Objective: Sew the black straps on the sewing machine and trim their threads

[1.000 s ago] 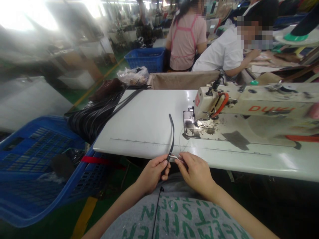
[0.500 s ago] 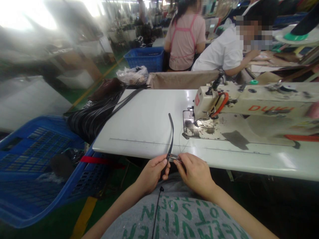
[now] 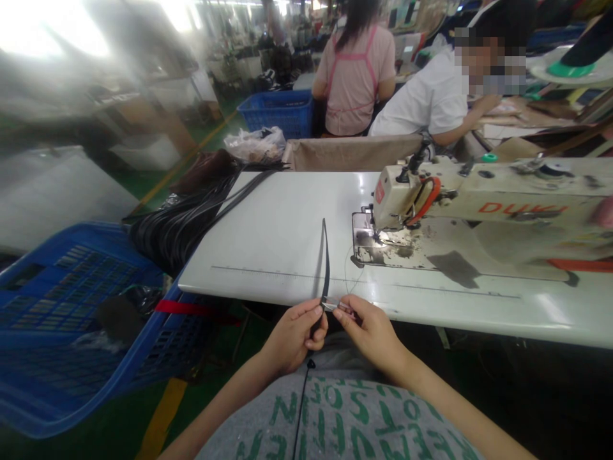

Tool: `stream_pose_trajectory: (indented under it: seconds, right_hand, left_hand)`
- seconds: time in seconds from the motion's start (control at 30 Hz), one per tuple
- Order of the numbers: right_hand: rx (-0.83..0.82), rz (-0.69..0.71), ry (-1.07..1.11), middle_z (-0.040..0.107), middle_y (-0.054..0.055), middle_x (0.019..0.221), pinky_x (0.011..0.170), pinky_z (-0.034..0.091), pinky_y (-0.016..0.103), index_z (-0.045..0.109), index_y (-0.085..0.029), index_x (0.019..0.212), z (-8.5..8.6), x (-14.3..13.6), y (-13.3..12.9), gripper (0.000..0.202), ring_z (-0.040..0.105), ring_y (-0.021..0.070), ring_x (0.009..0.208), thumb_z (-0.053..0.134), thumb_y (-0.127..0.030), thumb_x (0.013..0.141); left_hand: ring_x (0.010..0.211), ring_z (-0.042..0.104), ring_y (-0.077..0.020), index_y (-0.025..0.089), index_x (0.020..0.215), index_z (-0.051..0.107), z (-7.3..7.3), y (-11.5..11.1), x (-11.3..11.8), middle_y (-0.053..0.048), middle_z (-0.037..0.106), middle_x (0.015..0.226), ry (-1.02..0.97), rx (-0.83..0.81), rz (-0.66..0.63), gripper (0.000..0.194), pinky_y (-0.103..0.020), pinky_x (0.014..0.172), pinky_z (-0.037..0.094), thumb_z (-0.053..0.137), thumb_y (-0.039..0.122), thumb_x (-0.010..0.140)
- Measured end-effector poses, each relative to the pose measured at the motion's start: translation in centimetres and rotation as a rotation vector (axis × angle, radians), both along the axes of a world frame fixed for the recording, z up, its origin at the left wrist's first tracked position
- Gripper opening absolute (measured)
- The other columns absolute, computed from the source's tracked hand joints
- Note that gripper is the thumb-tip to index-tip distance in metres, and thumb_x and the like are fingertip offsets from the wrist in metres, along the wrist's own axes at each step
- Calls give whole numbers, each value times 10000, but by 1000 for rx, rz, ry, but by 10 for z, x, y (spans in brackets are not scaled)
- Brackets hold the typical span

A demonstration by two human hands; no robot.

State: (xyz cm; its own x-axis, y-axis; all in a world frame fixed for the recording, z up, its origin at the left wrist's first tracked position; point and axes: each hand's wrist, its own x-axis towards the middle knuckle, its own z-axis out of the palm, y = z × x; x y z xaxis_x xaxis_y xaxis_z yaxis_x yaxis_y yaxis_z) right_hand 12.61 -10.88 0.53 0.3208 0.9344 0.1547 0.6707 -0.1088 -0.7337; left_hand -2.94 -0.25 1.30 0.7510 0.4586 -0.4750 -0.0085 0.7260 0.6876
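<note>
Pinching with closed fingers, the left hand point(image 3: 301, 331) holds a thin, flat black strap point(image 3: 327, 263) left of the cream metal sewing machine point(image 3: 454, 195), probably to keep it steady. The right hand point(image 3: 373, 329), curled closed, grips a small silver metal tool point(image 3: 331, 305), seemingly so its tips reach the strap.

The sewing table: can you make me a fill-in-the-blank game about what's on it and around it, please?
1. The left hand pinches a strap coloured ____.
2. The right hand grips a tool whose tip points to the picture's ____ side.
3. The big basket in front is coloured ____.
4. The sewing machine stands on a table coloured ____.

Missing words: black; left; blue; white.
</note>
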Motion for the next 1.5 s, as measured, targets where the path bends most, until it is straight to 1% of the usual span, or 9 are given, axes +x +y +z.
stream_pose_trajectory:
  seconds: [0.13,0.4,0.5,0.6,0.73,0.93,1.07,1.3,1.5]
  right_hand:
    - [-41,12,157,571,-26,700,592,430,248,576,-221,821,-2,2,1,308,544,143,646,472,-428,1025]
    - [-36,98,306,570,-19,716,606,434,247,611,-205,865,-5,4,1,352,526,147,660,472,-491,1017]
    - [-26,73,193,577,-20,711,606,422,246,586,-212,831,-1,2,1,343,544,145,651,463,-465,1028]
    - [13,-10,21,616,-4,724,615,416,256,581,-216,835,5,2,1,311,575,151,655,471,-431,1032]
    - [39,-72,-140,658,15,739,605,409,274,597,-218,873,6,3,0,290,594,162,639,455,-409,1039]
    - [23,-84,-230,685,21,766,602,396,291,607,-223,902,2,3,-2,280,616,177,657,450,-408,1043]
    - [27,-70,-316,685,28,781,641,403,303,618,-219,923,2,2,-3,256,628,192,705,467,-391,1037]
    - [-1,-22,-396,680,27,798,651,395,311,620,-210,921,4,-2,-3,202,618,190,718,517,-355,1017]
    - [9,-11,-426,679,35,802,659,396,307,627,-207,923,4,-3,-3,200,619,188,721,518,-346,1015]
  left_hand:
    - [510,371,-27,108,914,653,5,1,0,0,544,724,-14,-37,-26,334,-175,449,157,814,372,788]
    - [456,279,-13,122,884,629,10,5,-1,38,497,640,46,-63,-38,308,-190,445,99,803,343,757]
    - [464,289,-17,124,872,629,7,3,-1,30,505,657,37,-10,-42,299,-194,444,106,785,363,782]
    - [544,405,-49,110,885,661,8,1,0,-23,561,767,-13,11,-29,275,-193,457,189,775,344,797]
    - [707,501,-110,76,929,712,10,4,-1,-81,580,873,-91,-136,-2,189,-206,544,348,729,198,787]
    - [762,509,-96,63,985,734,6,11,-5,-94,591,927,-104,-308,-3,200,-182,641,440,725,75,786]
    - [755,538,-81,85,1004,743,0,9,-5,-87,645,966,-42,-184,57,267,-189,696,483,803,89,744]
    - [810,657,-166,106,1013,772,-5,9,-9,-82,750,915,182,275,88,409,-315,858,526,893,268,657]
    - [682,638,-146,109,1000,769,4,12,-9,-64,739,795,212,317,55,401,-275,692,517,875,320,675]
